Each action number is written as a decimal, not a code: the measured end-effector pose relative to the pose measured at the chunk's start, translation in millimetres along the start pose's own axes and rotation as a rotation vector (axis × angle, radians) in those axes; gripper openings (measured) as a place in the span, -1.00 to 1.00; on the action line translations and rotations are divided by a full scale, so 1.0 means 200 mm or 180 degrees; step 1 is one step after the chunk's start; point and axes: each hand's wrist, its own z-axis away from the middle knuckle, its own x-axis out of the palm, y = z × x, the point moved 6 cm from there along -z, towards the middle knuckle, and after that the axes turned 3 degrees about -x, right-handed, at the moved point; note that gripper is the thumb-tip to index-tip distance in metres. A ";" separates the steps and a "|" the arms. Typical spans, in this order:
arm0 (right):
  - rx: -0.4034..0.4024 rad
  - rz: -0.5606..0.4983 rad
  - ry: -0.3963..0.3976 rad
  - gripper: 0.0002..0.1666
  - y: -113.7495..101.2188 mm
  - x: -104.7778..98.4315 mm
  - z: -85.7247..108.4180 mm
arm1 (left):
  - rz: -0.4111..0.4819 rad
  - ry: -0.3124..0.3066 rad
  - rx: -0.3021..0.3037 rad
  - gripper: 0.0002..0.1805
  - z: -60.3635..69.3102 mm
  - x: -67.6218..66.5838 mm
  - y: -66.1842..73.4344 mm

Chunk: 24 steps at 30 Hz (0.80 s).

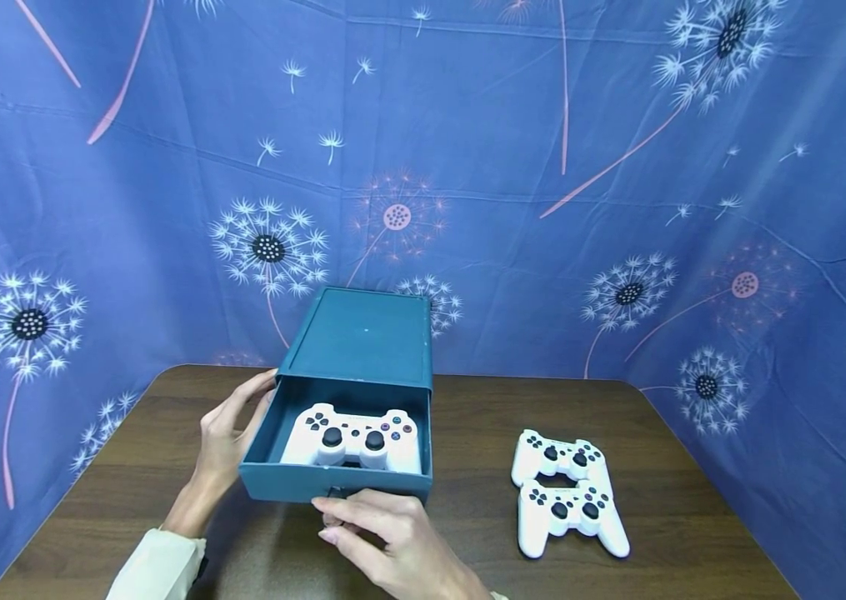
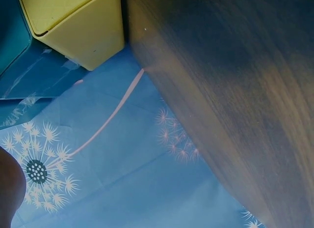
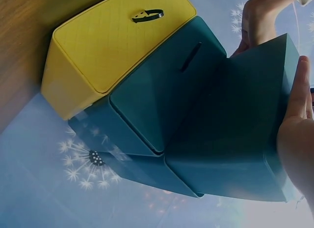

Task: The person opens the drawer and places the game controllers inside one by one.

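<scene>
- Left hand (image 1: 226,429): fingers fairly straight, laid against the left side of the cabinet (image 1: 362,333); apparently a steadying touch rather than a grip, countering any pull at the front.
- Right hand (image 1: 396,533): fingers bent, thumb beneath, holding the dark handle (image 1: 335,492) at the middle of the drawer front; exact finger contact partly hidden. The central hold probably keeps the drawer running straight.
- Drawer (image 1: 287,482): teal, topmost of the stack, standing out of the cabinet towards the person, open side up.
- Boxed controller (image 1: 355,433): white, two black sticks; lies face up within the drawer, sticks uppermost, grips towards the front wall. Presumably laid flat to fit below the rim.
- Room inside: a narrow strip at the left wall, a shadowed gap behind; little at the right.
- Lower drawer (image 3: 167,90): teal, pushed in, beneath the drawn one.
- Yellow drawer (image 3: 117,46): at the foot of the stack, black loop (image 3: 147,15) on its face.
- Far controller (image 1: 559,457) and near controller (image 1: 573,510): white, face up, right of the cabinet, the near one's top meeting the far one's grips.
- Table (image 1: 483,433): brown wood; a bare stretch separates drawer from pair. Right edge slopes beyond them.
- Cloth (image 1: 468,125): blue, dandelion-printed, hanging behind the back edge.
</scene>
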 end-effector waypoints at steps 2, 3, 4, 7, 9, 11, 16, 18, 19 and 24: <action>0.0016 -0.0008 0.0003 -0.65 0.00 0.00 0.00 | -0.0010 -0.0002 -0.0007 -0.42 0.00 0.00 0.00; 0.0032 -0.0016 0.0002 -0.65 0.00 0.00 0.00 | -0.0017 -0.0002 -0.0012 -0.42 0.00 0.00 0.00; 0.0044 -0.0018 0.0003 -0.65 0.01 0.00 0.00 | -0.0023 -0.0002 -0.0015 -0.42 0.00 0.00 0.00; 0.0074 -0.0042 0.0003 -0.66 0.01 0.00 0.00 | -0.0029 -0.0006 -0.0024 -0.43 0.01 0.00 0.00; 0.0062 -0.0045 0.0009 -0.66 0.01 -0.01 0.00 | -0.0018 -0.0009 -0.0024 -0.43 0.01 0.00 0.00; 0.0041 -0.0054 0.0020 -0.67 0.02 -0.01 -0.01 | -0.0021 -0.0014 -0.0030 -0.43 0.01 0.00 -0.01; 0.0017 -0.0083 0.0043 -0.66 0.03 -0.01 -0.01 | -0.0039 -0.0021 -0.0043 -0.42 0.01 0.00 -0.01; 0.0002 -0.0074 0.0056 -0.66 0.03 -0.01 -0.01 | -0.0041 -0.0022 -0.0042 -0.42 0.01 0.00 -0.01; 0.0002 -0.0071 0.0063 -0.66 0.03 -0.02 -0.02 | -0.0045 -0.0018 -0.0042 -0.42 0.01 0.00 -0.01; 0.0026 -0.0092 0.0095 -0.66 0.04 -0.02 -0.02 | -0.0046 -0.0015 -0.0036 -0.42 0.01 0.00 -0.01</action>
